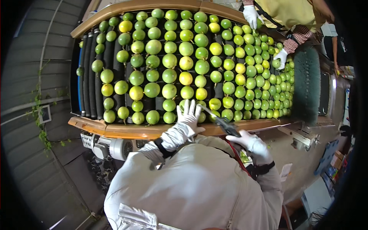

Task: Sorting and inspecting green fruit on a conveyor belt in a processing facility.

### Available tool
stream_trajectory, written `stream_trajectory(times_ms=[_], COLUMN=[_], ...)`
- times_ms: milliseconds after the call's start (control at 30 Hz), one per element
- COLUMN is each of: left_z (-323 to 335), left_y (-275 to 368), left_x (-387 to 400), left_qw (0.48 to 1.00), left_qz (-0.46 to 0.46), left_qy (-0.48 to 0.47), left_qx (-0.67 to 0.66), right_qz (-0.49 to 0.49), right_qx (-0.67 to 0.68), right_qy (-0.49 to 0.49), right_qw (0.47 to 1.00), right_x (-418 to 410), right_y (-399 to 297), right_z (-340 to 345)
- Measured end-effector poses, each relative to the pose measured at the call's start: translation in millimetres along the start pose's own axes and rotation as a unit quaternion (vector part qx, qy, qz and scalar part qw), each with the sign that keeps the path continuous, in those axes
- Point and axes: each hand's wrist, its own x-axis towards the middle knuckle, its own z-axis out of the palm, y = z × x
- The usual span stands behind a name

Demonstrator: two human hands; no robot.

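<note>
Rows of round green and yellow fruit (pixel 169 76), some with short stems, lie on a black roller conveyor (pixel 92 72). My left hand (pixel 188 116), in a white glove, rests with fingers spread over fruit by the near edge; whether it grips any is hidden. To its right, my right hand (pixel 244 139), also gloved, is closed around the dark handle of a thin-bladed hand tool (pixel 228 125), whose kind blur hides. The tool's pale tip points left, at fruit just right of my left fingers.
A padded brown rail (pixel 138 130) runs along the conveyor's near side, with an electric motor (pixel 116 148) below it. Across the conveyor, a co-worker's gloved hands (pixel 251 15) reach onto the fruit. A dark green roller brush (pixel 307 84) stands at the right end.
</note>
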Motion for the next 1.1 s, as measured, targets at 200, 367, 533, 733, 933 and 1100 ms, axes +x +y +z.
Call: stream_trajectory(times_ms=[200,367,533,733,933,1100], left_z=[14,10,-32,-64,-114,-114], left_y=[5,-37,-70,-118,-172,-189], left_x=[-11,-27,-37,-14,37,63], left_qw=[0.998,0.979,0.926,0.9,0.855,0.798], left_qz=[-0.041,-0.087,-0.189,-0.25,-0.346,-0.292], left_qy=[0.023,0.186,0.324,0.358,0.386,0.522], left_qx=[0.041,0.007,-0.036,0.005,0.001,-0.077], right_qz=[-0.029,0.005,0.066,0.075,0.004,-0.019], right_qx=[0.007,0.061,0.132,0.129,0.177,0.173], right_qy=[-0.027,0.127,0.178,0.219,0.215,0.235], right_qw=[0.999,0.99,0.973,0.964,0.961,0.956], right_x=[14,9,8,30,43,40], right_y=[-72,-21,128,249,258,251], right_z=[13,-7,-43,-16,-1,-17])
